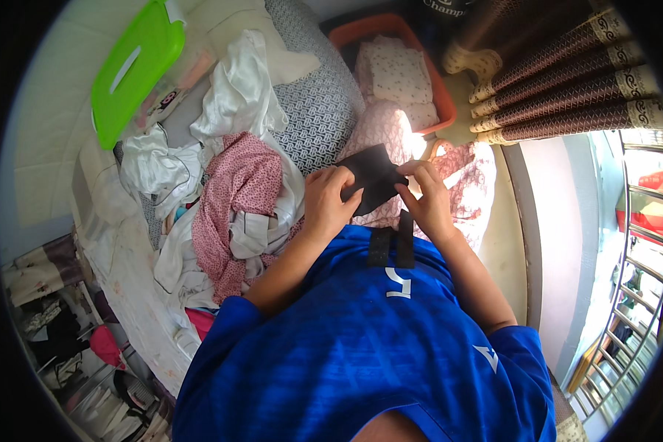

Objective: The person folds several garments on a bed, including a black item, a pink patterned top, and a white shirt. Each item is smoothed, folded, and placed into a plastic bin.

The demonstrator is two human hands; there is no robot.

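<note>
A small black cloth piece [371, 175] is stretched between my two hands above my lap, over pink-and-white patterned fabric [387, 130]. My left hand [331, 196] grips its left edge, the thumb pressed toward the fingers. At its right edge, my right hand [426, 193] pinches a corner between thumb and fingers. Two black straps [392, 246] lie against the front of my blue shirt. To the left is a heap of clothes, with a pink spotted garment [240, 204] on top of white satin garments [243, 88].
An orange plastic basket [447, 102] with folded white spotted cloth [395, 72] stands ahead. A clear box with a green lid [138, 72] is at upper left. Brown curtains [563, 83] hang at right, above a barred window [635, 243]. Clothes fill a rack [96, 315] at lower left.
</note>
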